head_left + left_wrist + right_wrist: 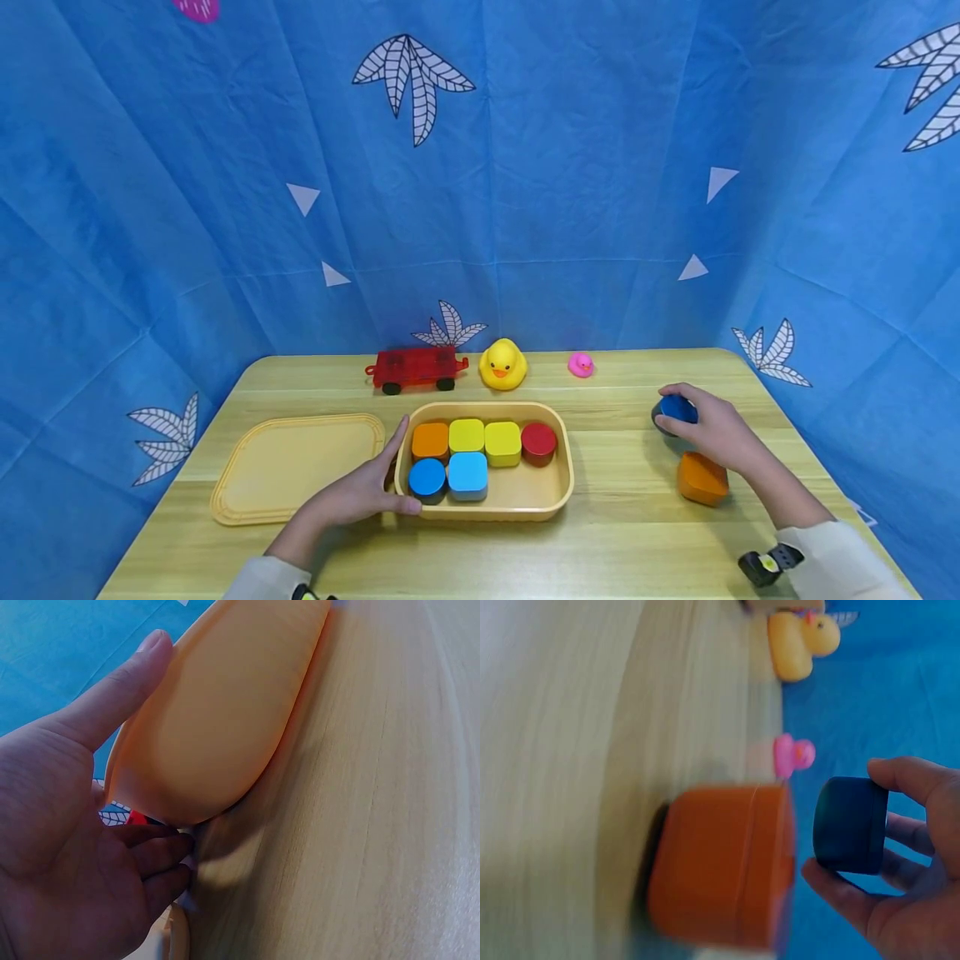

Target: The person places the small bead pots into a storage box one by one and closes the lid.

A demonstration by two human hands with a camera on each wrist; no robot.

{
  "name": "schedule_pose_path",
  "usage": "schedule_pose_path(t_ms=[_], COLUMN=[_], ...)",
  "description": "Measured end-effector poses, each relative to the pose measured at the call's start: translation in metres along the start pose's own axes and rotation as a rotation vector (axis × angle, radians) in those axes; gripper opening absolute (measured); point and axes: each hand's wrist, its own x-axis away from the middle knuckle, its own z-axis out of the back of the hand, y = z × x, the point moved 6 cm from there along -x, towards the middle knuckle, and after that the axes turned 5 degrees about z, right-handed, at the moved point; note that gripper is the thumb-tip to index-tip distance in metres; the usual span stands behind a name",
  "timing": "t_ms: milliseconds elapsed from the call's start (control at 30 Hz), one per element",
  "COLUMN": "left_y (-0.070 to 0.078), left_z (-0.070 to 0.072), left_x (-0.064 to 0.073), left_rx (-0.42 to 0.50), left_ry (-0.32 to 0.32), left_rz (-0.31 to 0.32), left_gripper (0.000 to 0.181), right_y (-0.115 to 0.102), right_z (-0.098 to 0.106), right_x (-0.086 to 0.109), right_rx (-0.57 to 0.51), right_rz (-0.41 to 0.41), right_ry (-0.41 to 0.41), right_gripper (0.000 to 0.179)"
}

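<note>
My right hand [712,426] pinches a dark blue round block [850,825] by its edges between thumb and fingertips. Close by on the table stands an orange squarish block [702,479], nearer to me than the held one. My left hand [357,492] grips the left end of a shallow tan bin [525,505], its thumb at the near rim and its other fingers around the end. Inside the bin sit an orange block [431,441], two yellow blocks [502,443], a red round block [538,443], a blue round block [427,480] and a light blue block [468,476].
Left of the bin lies a flat tan lid [292,467]. Along the back edge stand a red toy wagon [416,367], a yellow rubber duck [503,365] and a small pink duck [581,364]. A blue patterned curtain [570,167] hangs behind the wooden table [600,550].
</note>
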Motion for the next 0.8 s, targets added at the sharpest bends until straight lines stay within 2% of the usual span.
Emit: schedule_pose_path(t_ms=[233, 467, 600, 800], left_y=[-0.001, -0.002, -0.001, 0.000], left_z=[0.000, 0.000, -0.001, -0.001], left_x=[0.000, -0.001, 0.000, 0.000], left_rx=[0.006, 0.014, 0.013, 0.009], left_ry=[-0.001, -0.003, -0.009, -0.005], left_rz=[0.010, 0.006, 0.005, 0.005], left_gripper=[0.123, 0.123, 0.123, 0.123], right_y=[-0.048, -0.089, -0.109, -0.137], right_z=[-0.011, -0.030, -0.046, -0.070], right_x=[-0.004, -0.008, -0.011, -0.018], right_rx=[-0.069, -0.153, -0.207, -0.215], right_rz=[0.059, 0.178, 0.209, 0.233], right_ry=[0.000, 0.012, -0.023, -0.067], right_gripper=[0.052, 0.047, 0.051, 0.050])
